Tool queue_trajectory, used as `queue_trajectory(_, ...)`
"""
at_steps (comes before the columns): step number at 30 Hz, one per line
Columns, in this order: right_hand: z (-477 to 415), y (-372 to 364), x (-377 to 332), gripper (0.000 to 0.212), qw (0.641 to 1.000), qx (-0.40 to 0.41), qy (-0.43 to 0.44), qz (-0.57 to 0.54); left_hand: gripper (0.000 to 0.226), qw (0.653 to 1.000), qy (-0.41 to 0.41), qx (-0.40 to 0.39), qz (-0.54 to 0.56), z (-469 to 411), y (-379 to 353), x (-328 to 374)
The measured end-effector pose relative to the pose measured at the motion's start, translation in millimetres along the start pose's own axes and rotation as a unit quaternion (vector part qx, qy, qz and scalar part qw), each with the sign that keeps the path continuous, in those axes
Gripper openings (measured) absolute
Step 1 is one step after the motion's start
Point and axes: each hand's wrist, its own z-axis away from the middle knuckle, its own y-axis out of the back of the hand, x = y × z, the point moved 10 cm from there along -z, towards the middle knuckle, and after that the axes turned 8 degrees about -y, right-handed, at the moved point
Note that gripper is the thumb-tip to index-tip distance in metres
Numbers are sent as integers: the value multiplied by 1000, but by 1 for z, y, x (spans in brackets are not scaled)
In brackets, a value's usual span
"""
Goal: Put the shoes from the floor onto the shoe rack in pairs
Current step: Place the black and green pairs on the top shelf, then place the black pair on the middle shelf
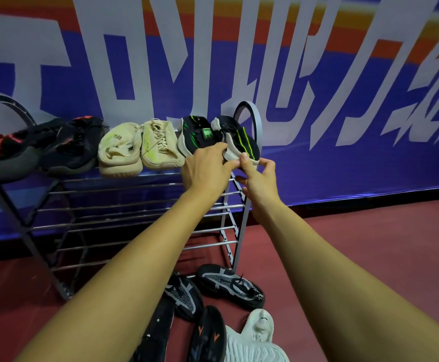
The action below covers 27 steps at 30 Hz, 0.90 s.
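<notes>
A metal shoe rack [140, 205] stands against the wall. Its top shelf carries a black and red pair [64, 150], a cream pair [140, 147] and a black shoe with green stripes [194, 131]. The matching black and green shoe [241, 137] sits at the shelf's right end, and both hands grip its heel: my left hand [208, 165] from the left, my right hand [258, 176] from below and to the right. On the floor lie two black and grey mesh shoes [228, 286] [184, 296], a black shoe with orange marks [208, 335], a dark shoe [158, 333] and a white shoe [257, 338].
The rack's lower shelves [124, 231] are bare metal rods. A blue, orange and white banner [317, 87] covers the wall behind. The red floor [369, 244] stretches to the right of the rack. A curved rack handle [255, 118] rises at the right end.
</notes>
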Motion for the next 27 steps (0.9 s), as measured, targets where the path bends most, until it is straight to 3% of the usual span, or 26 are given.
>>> queue_trajectory(3,-4,1,-4,42,999,16,16,30,49,999,10,7,33,3,5,-3)
queue_trajectory(6,-3,3,-2,63,998,35,5,54,37,992,33,-28,117,4,2,-15)
queue_trajectory(9,-1,4,1,67,996,34,-9,82,36,979,32,-68,191,11,2,-19)
queue_trajectory(14,5,3,11,64,994,42,-48,92,38,984,-10,-87,152,26,26,-20)
queue_trajectory(21,26,-1,26,80,985,35,-68,152,34,987,-16,-115,111,62,50,-39)
queue_trajectory(27,54,-29,43,50,933,-30,-84,349,33,971,61,-218,76,111,39,-89)
